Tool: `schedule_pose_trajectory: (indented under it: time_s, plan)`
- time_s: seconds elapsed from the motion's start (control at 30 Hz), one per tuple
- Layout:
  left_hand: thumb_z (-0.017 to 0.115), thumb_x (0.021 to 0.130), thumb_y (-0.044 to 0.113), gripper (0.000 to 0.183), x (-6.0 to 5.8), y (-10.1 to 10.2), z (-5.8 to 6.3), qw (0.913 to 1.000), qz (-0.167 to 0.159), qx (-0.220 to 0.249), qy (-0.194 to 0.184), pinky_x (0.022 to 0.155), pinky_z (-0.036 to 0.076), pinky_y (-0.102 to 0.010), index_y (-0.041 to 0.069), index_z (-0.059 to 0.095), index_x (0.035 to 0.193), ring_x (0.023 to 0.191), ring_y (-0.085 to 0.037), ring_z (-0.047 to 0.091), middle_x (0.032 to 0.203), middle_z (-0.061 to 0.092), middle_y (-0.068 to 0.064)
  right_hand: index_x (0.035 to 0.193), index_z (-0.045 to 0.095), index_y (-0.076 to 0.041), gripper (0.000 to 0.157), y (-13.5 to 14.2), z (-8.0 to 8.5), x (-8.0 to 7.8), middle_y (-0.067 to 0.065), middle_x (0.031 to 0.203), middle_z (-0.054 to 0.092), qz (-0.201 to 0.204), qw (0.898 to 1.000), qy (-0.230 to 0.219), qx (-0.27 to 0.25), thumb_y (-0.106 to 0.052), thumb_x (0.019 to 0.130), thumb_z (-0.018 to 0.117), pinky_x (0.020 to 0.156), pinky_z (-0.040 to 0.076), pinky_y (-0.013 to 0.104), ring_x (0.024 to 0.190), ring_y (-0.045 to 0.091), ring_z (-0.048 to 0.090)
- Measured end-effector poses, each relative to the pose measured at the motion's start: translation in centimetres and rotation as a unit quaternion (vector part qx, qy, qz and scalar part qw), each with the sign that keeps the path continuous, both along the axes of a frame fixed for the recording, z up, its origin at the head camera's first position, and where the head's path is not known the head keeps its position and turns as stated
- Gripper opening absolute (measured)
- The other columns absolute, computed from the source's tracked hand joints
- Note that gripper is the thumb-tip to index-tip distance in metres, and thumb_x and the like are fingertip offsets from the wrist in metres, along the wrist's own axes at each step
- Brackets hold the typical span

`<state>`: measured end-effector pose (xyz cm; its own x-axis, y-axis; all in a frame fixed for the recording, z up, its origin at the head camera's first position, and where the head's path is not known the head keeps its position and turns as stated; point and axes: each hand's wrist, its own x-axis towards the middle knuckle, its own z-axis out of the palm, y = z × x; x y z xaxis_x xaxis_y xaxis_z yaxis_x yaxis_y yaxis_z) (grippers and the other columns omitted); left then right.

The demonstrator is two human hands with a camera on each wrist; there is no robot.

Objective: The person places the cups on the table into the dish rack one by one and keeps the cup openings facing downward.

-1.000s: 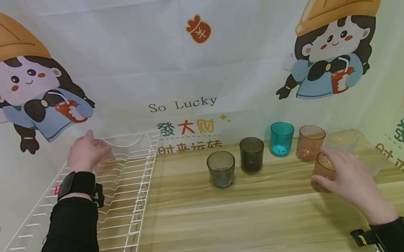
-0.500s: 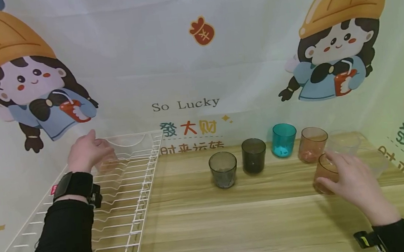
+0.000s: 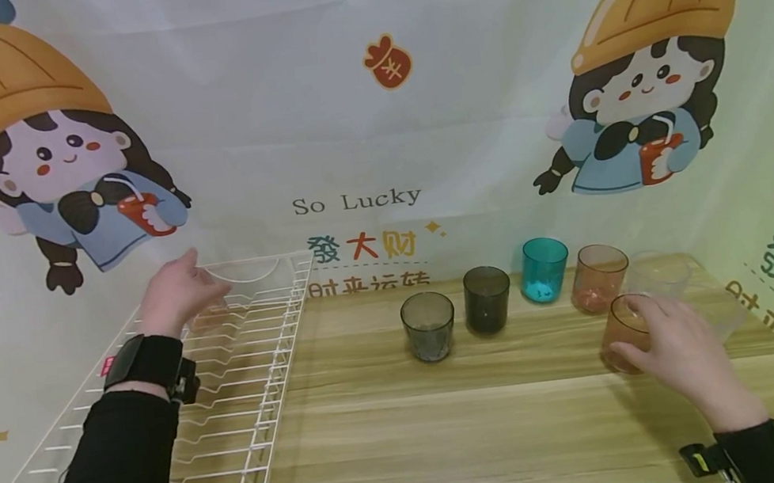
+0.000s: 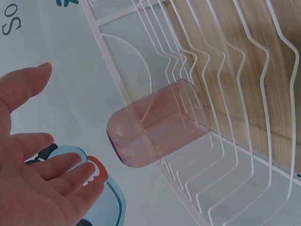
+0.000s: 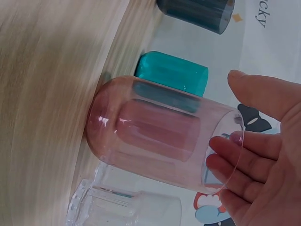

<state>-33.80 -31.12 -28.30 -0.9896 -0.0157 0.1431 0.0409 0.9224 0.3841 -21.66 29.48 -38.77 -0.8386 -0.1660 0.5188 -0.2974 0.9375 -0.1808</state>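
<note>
My left hand point(image 3: 176, 296) hovers by the far end of the white wire dish rack point(image 3: 261, 447), fingers relaxed. In the left wrist view a clear pink glass point(image 4: 157, 125) stands upside down on the rack's wires, apart from that hand. On the right, my right hand point(image 3: 687, 362) is beside another pink glass point(image 3: 619, 342) upright on the table. The right wrist view shows its fingers loosely bent at the glass's rim and the thumb held away. Whether the fingers touch the glass I cannot tell.
Behind stand a third pink glass point(image 3: 598, 281), a teal glass point(image 3: 543, 271), a dark grey glass point(image 3: 486, 302) and a lighter grey glass point(image 3: 429, 328). Clear glassware point(image 5: 136, 207) is partly hidden by my right hand. A printed cloth point(image 3: 344, 119) hangs at the table's back.
My left hand has shifted slightly to the right above the rack. The right hand stays beside its pink glass, and the head view has tilted a little.
</note>
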Motion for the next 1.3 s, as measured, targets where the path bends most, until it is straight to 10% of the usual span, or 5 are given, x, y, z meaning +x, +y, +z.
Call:
schedule_pose_trajectory:
  time_s: [0.43, 0.67, 1.3]
  plan:
    - [0.067, 0.083, 0.040, 0.095, 0.7, 1.3, -0.2, 0.9995, -0.021, -0.012, -0.019, 0.087, 0.044, -0.053, -0.008, 0.015, 0.147, 0.083, -0.030, 0.052, 0.089, 0.056, -0.016, 0.115, 0.055, 0.007, 0.064, 0.1, -0.2, -0.2, 0.027, 0.110, 0.061, 0.008, 1.000, -0.012, 0.027, -0.020, 0.065, 0.084, 0.077, 0.046, 0.057, 0.096, 0.046, 0.057]
    - [0.066, 0.084, 0.044, 0.098, 1.3, 2.3, 0.3, 0.9986, -0.032, -0.005, -0.042, 0.109, 0.025, -0.059, -0.006, 0.012, 0.148, 0.134, -0.048, 0.026, 0.148, 0.026, -0.032, 0.114, 0.056, 0.004, 0.063, 0.1, -0.6, -0.2, 0.025, 0.109, 0.062, 0.014, 0.999, 0.004, 0.037, -0.018, 0.063, 0.085, 0.076, 0.047, 0.054, 0.095, 0.043, 0.059]
    - [0.065, 0.083, 0.049, 0.097, 2.7, 4.9, 1.0, 0.9962, -0.067, -0.027, -0.048, 0.107, 0.015, -0.065, -0.005, 0.017, 0.148, 0.132, -0.046, 0.033, 0.147, 0.031, -0.030, 0.108, 0.060, 0.006, 0.053, 0.1, -0.8, -0.5, 0.029, 0.114, 0.060, 0.011, 0.998, 0.008, 0.061, -0.014, 0.065, 0.082, 0.090, 0.043, 0.057, 0.106, 0.047, 0.054]
